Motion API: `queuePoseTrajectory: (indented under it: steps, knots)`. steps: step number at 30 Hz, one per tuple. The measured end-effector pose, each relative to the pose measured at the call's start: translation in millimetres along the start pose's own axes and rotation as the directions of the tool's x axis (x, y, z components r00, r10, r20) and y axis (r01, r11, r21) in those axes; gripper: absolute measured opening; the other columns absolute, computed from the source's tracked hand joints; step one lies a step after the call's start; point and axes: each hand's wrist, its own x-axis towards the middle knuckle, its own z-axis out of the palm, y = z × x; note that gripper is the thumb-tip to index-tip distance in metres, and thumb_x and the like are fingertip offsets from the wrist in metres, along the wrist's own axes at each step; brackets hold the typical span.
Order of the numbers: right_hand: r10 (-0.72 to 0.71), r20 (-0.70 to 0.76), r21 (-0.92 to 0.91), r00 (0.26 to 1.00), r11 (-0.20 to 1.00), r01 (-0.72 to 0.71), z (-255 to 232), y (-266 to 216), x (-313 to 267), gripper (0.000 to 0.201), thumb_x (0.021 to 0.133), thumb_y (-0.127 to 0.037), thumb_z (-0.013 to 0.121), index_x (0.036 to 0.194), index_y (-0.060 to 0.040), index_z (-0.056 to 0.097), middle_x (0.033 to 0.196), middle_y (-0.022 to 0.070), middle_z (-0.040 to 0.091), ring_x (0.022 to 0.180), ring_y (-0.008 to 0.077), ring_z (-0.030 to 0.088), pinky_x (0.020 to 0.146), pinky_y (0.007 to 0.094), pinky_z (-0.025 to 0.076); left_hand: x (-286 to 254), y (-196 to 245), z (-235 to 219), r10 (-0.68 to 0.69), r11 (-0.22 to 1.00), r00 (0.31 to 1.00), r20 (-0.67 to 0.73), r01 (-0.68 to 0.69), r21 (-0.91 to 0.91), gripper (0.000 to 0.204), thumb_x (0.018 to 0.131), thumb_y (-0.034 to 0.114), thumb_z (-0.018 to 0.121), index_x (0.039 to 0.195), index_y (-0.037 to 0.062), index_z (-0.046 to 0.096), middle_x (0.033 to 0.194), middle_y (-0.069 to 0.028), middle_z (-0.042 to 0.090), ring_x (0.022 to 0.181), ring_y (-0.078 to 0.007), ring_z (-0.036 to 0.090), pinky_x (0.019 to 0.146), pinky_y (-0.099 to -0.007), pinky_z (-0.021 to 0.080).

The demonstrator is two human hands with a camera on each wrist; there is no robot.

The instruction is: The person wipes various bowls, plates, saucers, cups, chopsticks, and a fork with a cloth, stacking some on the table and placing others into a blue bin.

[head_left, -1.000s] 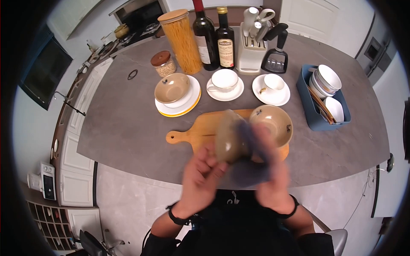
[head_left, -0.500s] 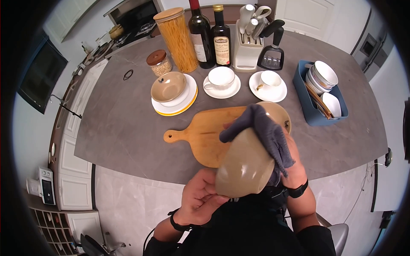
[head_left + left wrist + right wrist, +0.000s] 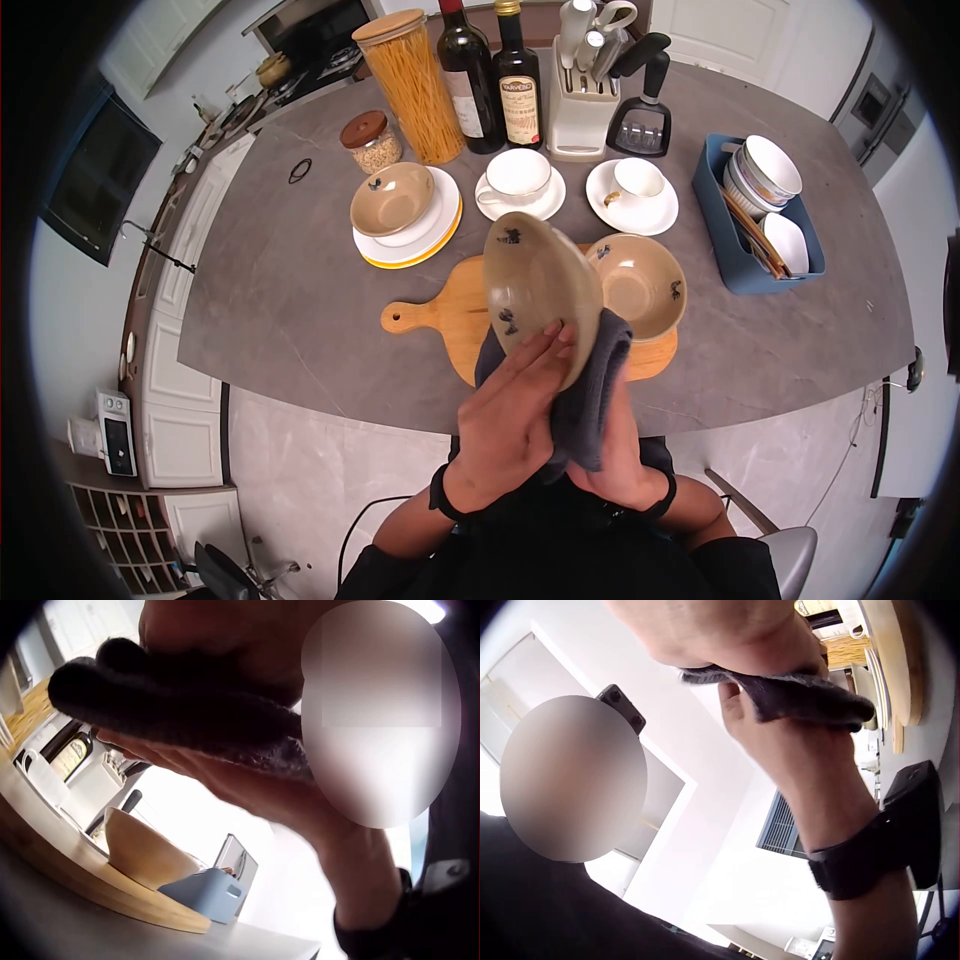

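Note:
Tilted on its side in the head view, a beige bowl (image 3: pixel 535 285) with dark painted marks is held above the cutting board (image 3: pixel 462 310). My left hand (image 3: pixel 510 430) grips its near rim, fingertips on the inner surface. Against the bowl's outside, my right hand (image 3: pixel 615 450) holds a dark grey cloth (image 3: pixel 585 410), its fingers partly hidden by the cloth. Both wrist views show the cloth (image 3: pixel 180 720) (image 3: pixel 795 697) between the two hands. A second beige bowl (image 3: pixel 640 285) stands upright on the board's right part.
A third beige bowl (image 3: pixel 392 200) sits on stacked plates (image 3: pixel 440 225) at left. Behind the board are two cups on saucers (image 3: pixel 520 178) (image 3: pixel 638 182). Farther back stand a pasta jar (image 3: pixel 415 95), bottles (image 3: pixel 520 95) and a knife block (image 3: pixel 583 120). A blue basket (image 3: pixel 735 260) holds bowls at right.
The held bowl has turned so its inside shows, and it has moved up and left over the board. The cloth has shifted down around its outside; my left hand has moved right, close to my right hand.

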Motion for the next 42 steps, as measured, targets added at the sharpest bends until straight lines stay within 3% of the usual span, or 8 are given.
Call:
queuePoseTrajectory:
  steps: [13, 16, 19, 24, 30, 32, 34, 42]
  knots:
    - [0.118, -0.083, -0.124, 0.990, 0.984, -0.128, -18, -35, 5, 0.044, 0.106, -0.025, 0.058, 0.140, 0.0014, 0.051, 0.135, 0.0085, 0.059, 0.126, 0.0150, 0.053, 0.108, 0.0315, 0.041, -8, -18, -11, 0.394, 0.835, 0.892, 0.222, -0.448, 0.319, 0.044, 0.079, 0.018, 0.078, 0.120, 0.0059, 0.069, 0.125, -0.0091, 0.069, 0.127, -0.0299, 0.059, 0.112, -0.0458, 0.040]
    - [0.201, 0.039, -0.172, 0.979, 0.966, -0.191, -19, -47, 5, 0.042, 0.106, -0.023, 0.059, 0.139, 0.0021, 0.052, 0.136, 0.0089, 0.059, 0.126, 0.0150, 0.053, 0.107, 0.0317, 0.042, -15, -29, -15, 0.396, 0.916, 0.902, -0.173, -0.374, 0.147, 0.081, 0.072, 0.034, 0.088, 0.140, 0.0052, 0.053, 0.140, -0.0136, 0.057, 0.134, -0.0286, 0.051, 0.114, -0.0456, 0.038]
    - [0.410, 0.076, -0.139, 0.909, 0.907, -0.398, -11, -50, 1, 0.045, 0.105, -0.019, 0.060, 0.144, 0.0018, 0.048, 0.139, 0.0086, 0.058, 0.128, 0.0152, 0.053, 0.107, 0.0316, 0.043, -11, -21, -22, -0.317, 0.603, 0.876, 0.364, 0.482, -0.636, 0.110, 0.071, 0.040, 0.087, 0.155, 0.0015, 0.026, 0.156, -0.0181, 0.034, 0.144, -0.0291, 0.037, 0.117, -0.0448, 0.032]
    - [0.570, 0.266, -0.153, 0.778, 0.822, -0.549, -20, -67, -8, 0.058, 0.101, -0.016, 0.065, 0.150, 0.0031, 0.040, 0.145, 0.0100, 0.053, 0.136, 0.0190, 0.048, 0.114, 0.0347, 0.039, -32, -40, -24, -0.433, 0.308, 0.825, 0.363, 0.514, -0.801, 0.109, 0.080, 0.060, 0.078, 0.156, 0.0020, 0.026, 0.155, -0.0155, 0.039, 0.143, -0.0291, 0.041, 0.117, -0.0458, 0.036]
    - [-0.006, -0.028, -0.320, 1.000, 0.947, -0.004, -12, -104, -14, 0.056, 0.103, -0.022, 0.057, 0.149, 0.0044, 0.039, 0.141, 0.0204, 0.056, 0.127, 0.0268, 0.059, 0.106, 0.0419, 0.047, -20, -45, -38, -0.485, 0.277, 0.815, 0.318, 0.488, -0.828, 0.094, 0.094, 0.075, 0.046, 0.156, 0.0067, 0.029, 0.155, -0.0143, 0.042, 0.140, -0.0292, 0.046, 0.113, -0.0484, 0.044]
    - [-0.128, 0.243, -0.816, 0.962, 0.509, 0.274, -15, -109, -6, 0.050, 0.105, -0.026, 0.051, 0.143, 0.0054, 0.049, 0.137, 0.0204, 0.061, 0.133, 0.0286, 0.057, 0.110, 0.0460, 0.045, -15, -36, -35, -0.482, 0.223, 0.782, 0.395, 0.545, -0.808, 0.094, 0.095, 0.075, 0.044, 0.157, 0.0070, 0.028, 0.156, -0.0140, 0.041, 0.141, -0.0286, 0.045, 0.114, -0.0480, 0.043]
    - [-0.105, 0.858, -0.512, 0.503, -0.101, 0.853, -5, -117, 34, 0.044, 0.098, -0.019, 0.055, 0.134, 0.0049, 0.057, 0.137, 0.0213, 0.060, 0.134, 0.0293, 0.056, 0.111, 0.0458, 0.044, -17, -27, -28, -0.454, 0.120, 0.704, 0.546, 0.656, -0.745, 0.092, 0.096, 0.074, 0.044, 0.157, 0.0078, 0.028, 0.157, -0.0133, 0.040, 0.143, -0.0274, 0.044, 0.117, -0.0470, 0.039]
    - [0.255, 0.821, -0.449, 0.511, -0.264, 0.854, -3, -87, 33, 0.043, 0.087, -0.010, 0.058, 0.127, 0.0061, 0.061, 0.143, 0.0216, 0.057, 0.140, 0.0319, 0.049, 0.120, 0.0491, 0.035, -11, -12, -41, -0.452, 0.447, 0.837, 0.308, 0.511, -0.734, 0.102, 0.086, 0.055, 0.074, 0.158, 0.0013, 0.024, 0.157, -0.0139, 0.036, 0.146, -0.0253, 0.037, 0.118, -0.0397, 0.033]
